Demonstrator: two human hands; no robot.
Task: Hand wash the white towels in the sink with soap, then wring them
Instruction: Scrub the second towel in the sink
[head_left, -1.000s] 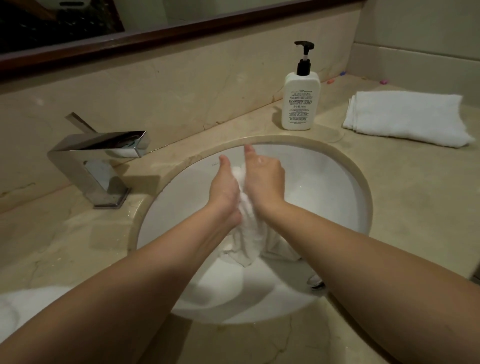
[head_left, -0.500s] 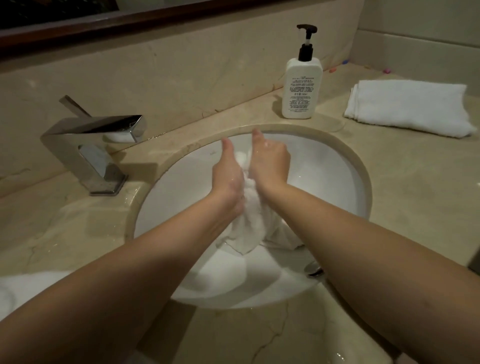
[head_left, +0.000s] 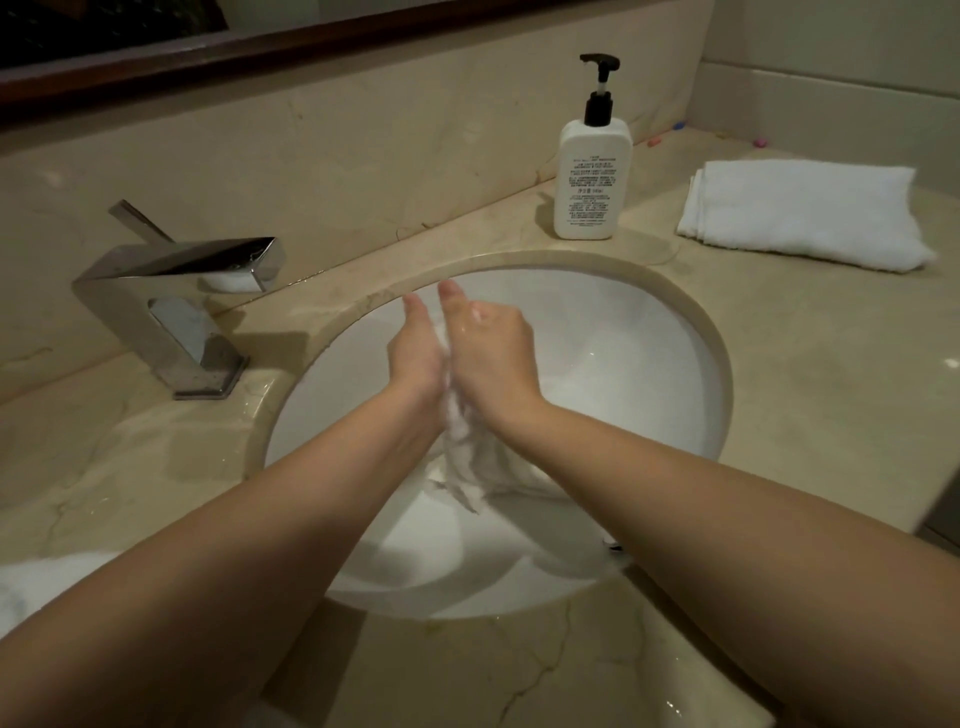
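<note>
A wet, soapy white towel (head_left: 467, 457) is bunched between my two hands over the white sink basin (head_left: 649, 374), and its loose end hangs down toward the bottom of the bowl. My left hand (head_left: 415, 358) and my right hand (head_left: 493, 353) grip it palm against palm, thumbs pointing away from me. Their fingers are hidden behind the hands. A second white towel (head_left: 800, 218) lies folded and dry-looking on the counter at the far right. A white pump bottle of soap (head_left: 592, 182) stands behind the sink.
A square chrome faucet (head_left: 176, 291) stands on the marble counter left of the basin, with no water running. Something white (head_left: 47, 582) lies at the counter's near left edge. A dark-framed mirror runs along the wall above. Small coloured bits sit in the far right corner.
Both hands have slid slightly along the towel between them, rubbing it. The camera view has shifted a little; the towel stays in the same grip over the basin.
</note>
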